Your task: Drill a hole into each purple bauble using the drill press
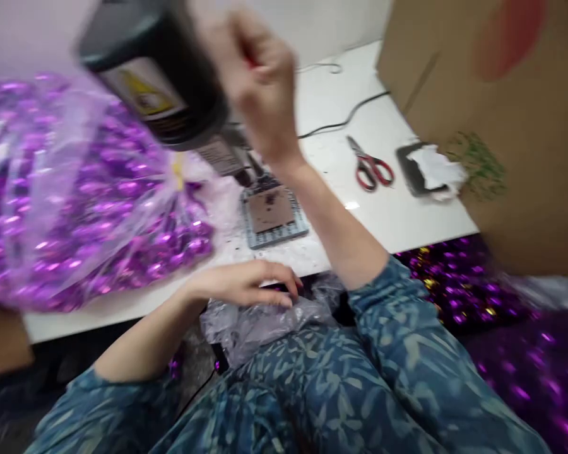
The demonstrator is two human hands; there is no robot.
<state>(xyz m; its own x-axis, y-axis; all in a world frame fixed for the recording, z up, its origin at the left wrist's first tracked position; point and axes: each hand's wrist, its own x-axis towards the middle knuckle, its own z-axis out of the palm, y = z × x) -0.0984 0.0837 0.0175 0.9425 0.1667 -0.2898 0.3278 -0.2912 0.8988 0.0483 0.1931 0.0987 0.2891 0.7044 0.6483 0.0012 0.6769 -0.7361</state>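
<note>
My right hand [258, 88] is raised beside a black machine head [161, 75] with a yellow warning label, at upper left of centre. Its fingers are curled, and a small bit of red shows among them; motion blur hides what they grip. Below the head is a flat base [277, 217] topped by a brownish plate with dark specks. My left hand [250, 282] lies at the table's front edge, fingers loosely bent and thumb apart, with nothing visible in it. Under its fingertips is a crumpled clear plastic bag [265, 325] on my lap; whether they touch cannot be made out.
A big clear bag of shiny purple pieces [99, 208] fills the table's left side. Red-handled scissors [370, 167] and a dark tray [414, 170] with crumpled white paper lie at right. A cardboard box [492, 139] stands beyond, with more purple pieces [459, 284] below.
</note>
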